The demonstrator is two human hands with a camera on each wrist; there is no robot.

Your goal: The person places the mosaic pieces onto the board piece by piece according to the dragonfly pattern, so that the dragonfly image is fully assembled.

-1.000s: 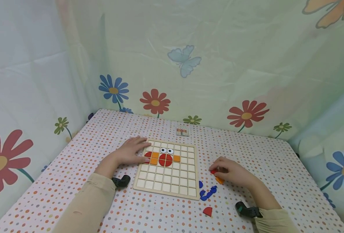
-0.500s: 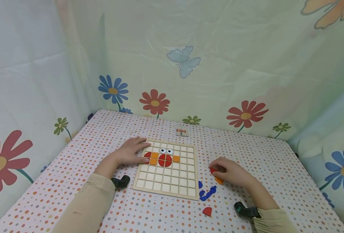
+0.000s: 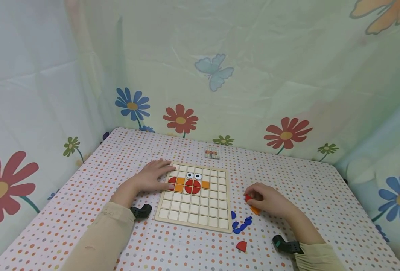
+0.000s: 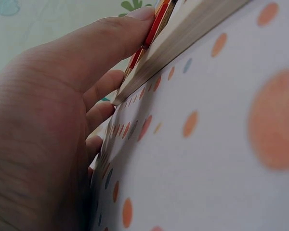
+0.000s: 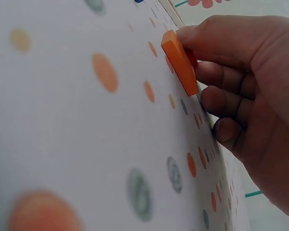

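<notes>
A wooden grid board [image 3: 185,224] lies on the table with flat pieces in its squares: red quarter circles [image 3: 192,186], orange squares [image 3: 179,184] and two white eye pieces [image 3: 193,175]. My left hand [image 3: 152,175] rests on the board's left edge, its thumb over a red piece [image 4: 156,24] and the other fingers along the far left corner. Right of the board, my right hand [image 3: 265,196] pinches a small red piece [image 3: 248,197] between thumb and fingers. An orange piece [image 5: 180,62] is right beside the thumb; whether it is also held is hard to tell.
Several blue pieces [image 3: 243,226] lie by the board's right front corner, and a red quarter piece [image 3: 242,246] lies nearer. A small picture card [image 3: 212,153] sits behind the board. The dotted tablecloth [image 3: 135,141] reaches to printed curtains [image 3: 254,94] on three sides.
The red piece at my right fingertips has turned slightly. Both hands otherwise stay in place, as do the pieces on the board.
</notes>
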